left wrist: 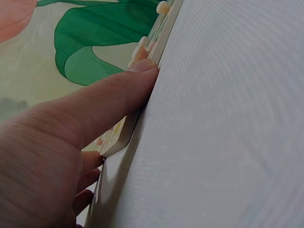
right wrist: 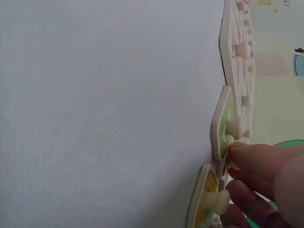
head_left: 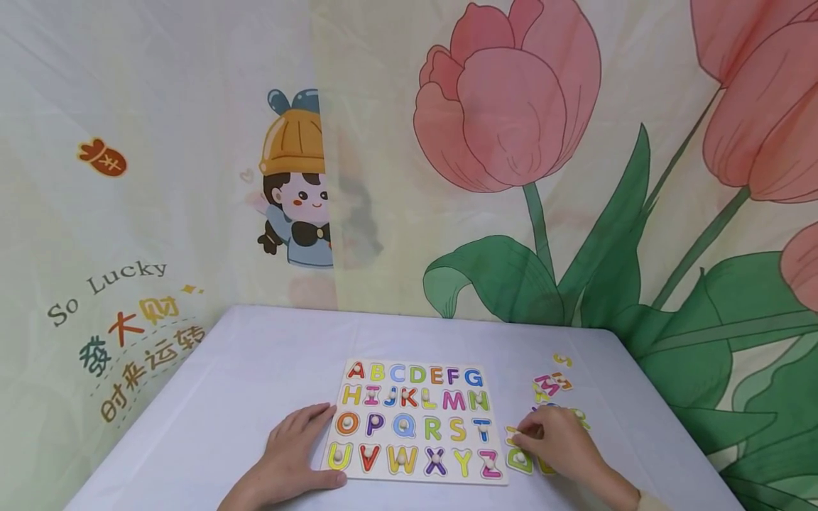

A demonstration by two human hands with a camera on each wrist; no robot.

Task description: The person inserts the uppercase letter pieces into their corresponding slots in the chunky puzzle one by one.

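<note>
A white alphabet puzzle board with rows of coloured letters lies flat on the table; some letters bear a round knob, others show flat. My left hand rests at its near left corner. In the left wrist view the thumb lies along the near edge, with the other fingers at the left side. Just right of the board, my right hand pinches a small yellow letter piece, mostly hidden by the fingertips. A green knobbed piece lies beside the fingers, also a yellow-orange piece in the right wrist view.
Beyond the right hand lie more loose letter pieces: a pink one, an orange one and a yellow one. Others are partly hidden under that hand. A white-covered table meets a printed cloth backdrop behind.
</note>
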